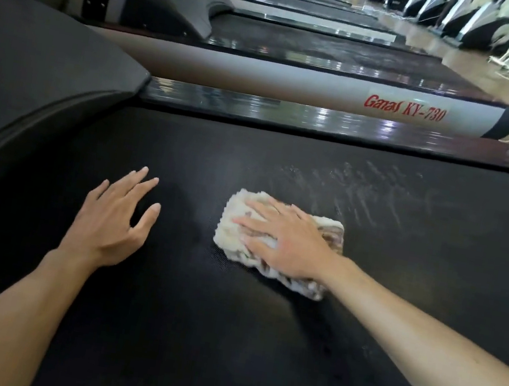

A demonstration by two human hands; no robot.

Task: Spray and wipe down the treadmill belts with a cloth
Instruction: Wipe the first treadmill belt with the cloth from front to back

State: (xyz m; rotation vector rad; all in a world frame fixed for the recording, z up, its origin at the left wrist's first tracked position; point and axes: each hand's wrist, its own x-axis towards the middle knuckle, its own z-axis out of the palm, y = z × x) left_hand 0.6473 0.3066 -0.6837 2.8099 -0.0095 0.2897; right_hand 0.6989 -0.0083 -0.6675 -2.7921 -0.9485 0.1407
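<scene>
A black treadmill belt fills the lower half of the head view. On it lies a folded, off-white fluffy cloth with brownish marks. My right hand presses flat on the cloth with straight fingers spread over it. Just beyond the cloth, wet spray streaks glisten on the belt. My left hand is held over the belt to the left of the cloth, fingers spread and holding nothing. No spray bottle is in view.
The grey motor cover rises at the left. A glossy side rail borders the belt's far edge. Beyond it stands a row of treadmills, one marked "Ganas KY-730". Exercise machines line the wooden floor at top right.
</scene>
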